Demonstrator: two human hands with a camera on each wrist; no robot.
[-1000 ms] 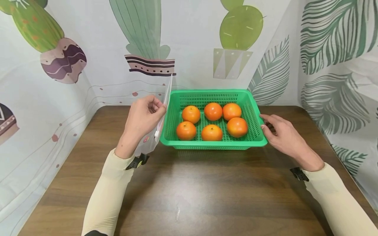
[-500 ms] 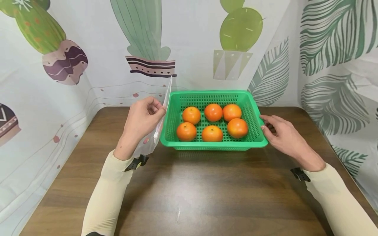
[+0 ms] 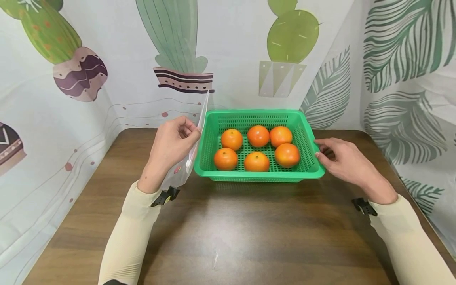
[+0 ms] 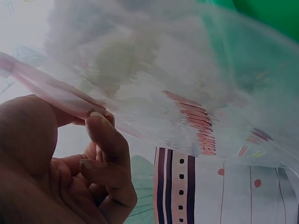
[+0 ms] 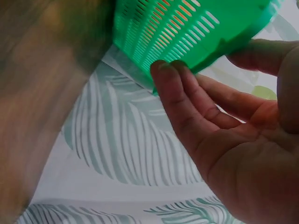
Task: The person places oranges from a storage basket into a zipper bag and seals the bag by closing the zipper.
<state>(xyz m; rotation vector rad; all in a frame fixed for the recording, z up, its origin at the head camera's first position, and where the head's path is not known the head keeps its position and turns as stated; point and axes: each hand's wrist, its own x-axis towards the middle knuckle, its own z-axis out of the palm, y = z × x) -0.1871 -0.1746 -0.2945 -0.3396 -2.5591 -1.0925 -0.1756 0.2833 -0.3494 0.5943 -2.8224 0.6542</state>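
My left hand point(image 3: 174, 136) pinches the edge of a clear plastic zip bag point(image 3: 181, 176), which stands on edge beside the basket's left side. Thumb and fingertip meet on the bag point(image 4: 187, 56) in the left wrist view, where red print shows through it. A white slider point(image 3: 188, 162) sits on the bag. My right hand point(image 3: 342, 160) is at the right end of a green plastic basket point(image 3: 256, 174), fingers lightly bent, with thumb and fingertips at the outside of its rim. Several orange, round persimmon-like fruits point(image 3: 257, 161) lie apart inside the basket.
A brown wooden table point(image 3: 221, 229) lies under everything. Behind it hangs a white cloth point(image 3: 235, 47) printed with cacti and leaves. Each wrist wears a black strap point(image 3: 364, 206) over a cream sleeve point(image 3: 399, 233).
The right wrist has shifted slightly outward and up, its fingertips still at the basket rim. My left hand, the bag and the fruit hold their places, apart from a small camera shift.
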